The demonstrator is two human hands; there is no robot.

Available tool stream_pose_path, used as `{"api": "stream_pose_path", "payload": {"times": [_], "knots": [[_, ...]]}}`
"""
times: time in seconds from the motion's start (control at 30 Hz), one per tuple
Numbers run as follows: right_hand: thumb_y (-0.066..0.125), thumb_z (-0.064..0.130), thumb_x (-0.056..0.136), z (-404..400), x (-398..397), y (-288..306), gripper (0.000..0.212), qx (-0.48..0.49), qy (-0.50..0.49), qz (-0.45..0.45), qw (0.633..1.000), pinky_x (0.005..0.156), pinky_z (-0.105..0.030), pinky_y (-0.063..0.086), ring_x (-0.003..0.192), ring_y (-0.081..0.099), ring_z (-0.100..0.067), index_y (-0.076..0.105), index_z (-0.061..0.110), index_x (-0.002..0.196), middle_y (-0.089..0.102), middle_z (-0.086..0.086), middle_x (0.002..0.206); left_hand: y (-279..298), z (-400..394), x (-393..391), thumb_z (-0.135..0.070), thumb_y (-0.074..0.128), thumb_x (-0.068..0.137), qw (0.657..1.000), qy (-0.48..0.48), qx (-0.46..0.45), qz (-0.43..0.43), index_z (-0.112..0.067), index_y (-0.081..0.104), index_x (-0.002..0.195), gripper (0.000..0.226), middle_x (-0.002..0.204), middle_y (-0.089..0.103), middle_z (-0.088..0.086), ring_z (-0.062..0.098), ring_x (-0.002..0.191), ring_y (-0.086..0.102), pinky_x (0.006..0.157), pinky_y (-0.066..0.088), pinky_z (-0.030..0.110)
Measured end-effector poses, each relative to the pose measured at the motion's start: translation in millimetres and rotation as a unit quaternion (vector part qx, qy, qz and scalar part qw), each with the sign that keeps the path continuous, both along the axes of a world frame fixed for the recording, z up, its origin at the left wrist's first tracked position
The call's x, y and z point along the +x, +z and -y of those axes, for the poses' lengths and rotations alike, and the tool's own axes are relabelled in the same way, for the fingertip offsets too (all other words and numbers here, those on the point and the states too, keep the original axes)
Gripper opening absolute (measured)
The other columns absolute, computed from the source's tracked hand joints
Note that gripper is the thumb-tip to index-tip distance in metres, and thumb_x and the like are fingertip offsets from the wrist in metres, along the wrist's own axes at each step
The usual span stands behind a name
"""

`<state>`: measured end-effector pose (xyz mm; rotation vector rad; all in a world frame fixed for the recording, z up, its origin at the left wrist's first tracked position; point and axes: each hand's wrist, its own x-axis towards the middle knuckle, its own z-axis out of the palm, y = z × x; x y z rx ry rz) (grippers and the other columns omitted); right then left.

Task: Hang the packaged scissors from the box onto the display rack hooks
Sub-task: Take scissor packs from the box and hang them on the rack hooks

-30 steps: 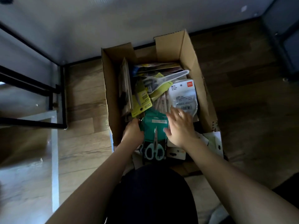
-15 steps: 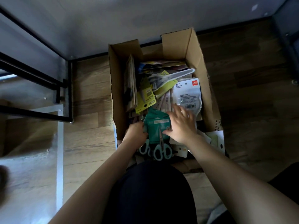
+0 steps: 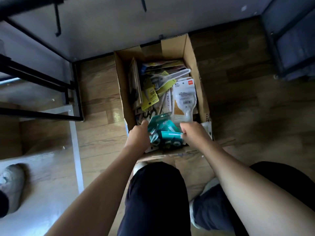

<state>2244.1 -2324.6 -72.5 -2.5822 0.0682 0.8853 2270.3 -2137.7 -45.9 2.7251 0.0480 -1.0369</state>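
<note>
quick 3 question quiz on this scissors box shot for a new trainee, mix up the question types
1. True or false: both hands grip the teal scissor packs at the near end of the cardboard box.
2. Which pack lies just beyond the right hand? A) white pack with a barcode B) red pack C) black pouch
3. Fill in: the box stands on a ____ floor.

Key
1. True; the left hand and the right hand each curl their fingers on the bundle.
2. A, the white pack.
3. Wooden.
</note>
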Motion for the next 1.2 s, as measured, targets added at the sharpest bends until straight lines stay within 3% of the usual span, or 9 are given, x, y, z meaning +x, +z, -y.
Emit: {"api": "stream_pose_path", "payload": {"times": [0.1, 0.2, 0.3, 0.47, 0.6, 0.8, 0.97, 1.1, 1.2], "knots": [[0.05, 0.001, 0.086, 0.8, -9.0, 42.9, 0.028, 0.016, -0.035, 0.004, 0.999, 0.062, -0.03, 0.026, 0.089, 0.056, -0.037, 0.036, 0.019, 0.069, 0.058, -0.02, 0.089, 43.3, -0.6, -3.2, -0.001, 0.046, 0.09, 0.999, 0.013, -0.015, 0.028, -0.005, 0.043, 0.116, 0.027, 0.098, 0.061, 0.024, 0.044, 0.09, 0.057, 0.064, 0.037, 0.037], [0.05, -0.001, 0.087, 2.3, -18.6, 86.2, 0.013, 0.031, -0.067, 0.018, 0.997, 0.062, -0.031, 0.029, 0.089, 0.058, -0.035, 0.049, 0.012, 0.087, 0.061, -0.02, 0.094, 89.2, -4.5, -11.8, -0.004, 0.048, 0.091, 0.997, 0.047, -0.037, 0.042, -0.007, 0.044, 0.117, 0.027, 0.094, 0.062, 0.023, 0.043, 0.085, 0.058, 0.067, 0.048, 0.041], [0.054, 0.001, 0.088, 3.6, -25.6, 132.5, 0.023, 0.029, -0.1, 0.029, 0.994, 0.069, -0.029, 0.038, 0.096, 0.06, -0.032, 0.063, 0.003, 0.108, 0.064, -0.017, 0.105, 137.6, -9.6, -20.8, -0.013, 0.05, 0.093, 0.995, 0.062, -0.06, 0.053, -0.012, 0.045, 0.123, 0.03, 0.094, 0.065, 0.02, 0.039, 0.08, 0.06, 0.068, 0.053, 0.047], [0.059, 0.007, 0.089, -1.7, -21.9, 224.7, 0.018, 0.076, -0.187, 0.085, 0.976, 0.063, -0.023, 0.034, 0.085, 0.062, -0.027, 0.071, -0.001, 0.1, 0.066, -0.016, 0.097, 227.4, -17.0, -22.3, -0.016, 0.055, 0.092, 0.978, 0.131, -0.11, 0.117, -0.015, 0.057, 0.115, 0.023, 0.095, 0.069, 0.014, 0.035, 0.085, 0.064, 0.07, 0.054, 0.043], [0.061, 0.012, 0.09, -12.1, -8.5, 299.7, 0.017, 0.089, -0.215, 0.152, 0.961, 0.06, -0.018, 0.027, 0.075, 0.054, -0.017, 0.069, -0.002, 0.095, 0.063, -0.013, 0.091, 302.0, -18.8, -17.0, -0.014, 0.055, 0.092, 0.95, 0.201, -0.156, 0.18, -0.01, 0.057, 0.111, 0.019, 0.089, 0.068, 0.011, 0.032, 0.08, 0.063, 0.069, 0.054, 0.046], [0.054, 0.019, 0.095, -28.4, -4.7, 407.7, 0.023, 0.117, -0.281, 0.231, 0.924, 0.058, -0.015, 0.036, 0.085, 0.064, -0.021, 0.063, 0.0, 0.105, 0.068, -0.013, 0.099, 409.2, -29.1, -13.1, -0.011, 0.057, 0.091, 0.884, 0.28, -0.209, 0.309, -0.003, 0.057, 0.1, 0.012, 0.071, 0.056, -0.003, 0.022, 0.065, 0.055, 0.053, 0.038, 0.025], [0.051, 0.023, 0.096, -38.3, -1.2, 483.6, 0.017, 0.176, -0.356, 0.263, 0.879, 0.044, -0.011, 0.043, 0.075, 0.062, -0.012, 0.051, 0.008, 0.089, 0.066, -0.013, 0.103, 486.6, -39.8, -12.5, -0.011, 0.058, 0.09, 0.848, 0.284, -0.261, 0.364, -0.007, 0.056, 0.091, 0.004, 0.066, 0.056, -0.009, 0.006, 0.059, 0.056, 0.05, 0.038, 0.01], [0.052, 0.029, 0.096, -42.9, 6.9, 533.9, 0.024, 0.198, -0.395, 0.288, 0.85, 0.054, -0.026, 0.052, 0.076, 0.066, -0.012, 0.056, 0.006, 0.094, 0.069, -0.011, 0.1, 534.3, -39.9, -12.5, -0.013, 0.059, 0.091, 0.832, 0.26, -0.305, 0.384, -0.009, 0.052, 0.079, 0.014, 0.064, 0.057, -0.004, 0.009, 0.056, 0.055, 0.05, 0.04, 0.017], [0.053, 0.03, 0.095, -45.3, 10.2, 571.6, 0.02, 0.224, -0.414, 0.317, 0.824, 0.047, -0.011, 0.044, 0.072, 0.061, 0.0, 0.054, 0.01, 0.091, 0.067, -0.004, 0.097, 560.9, -38.8, -8.5, -0.013, 0.059, 0.091, 0.82, 0.228, -0.33, 0.408, -0.017, 0.052, 0.077, 0.016, 0.063, 0.057, -0.007, 0.015, 0.055, 0.053, 0.049, 0.04, 0.025]]}}
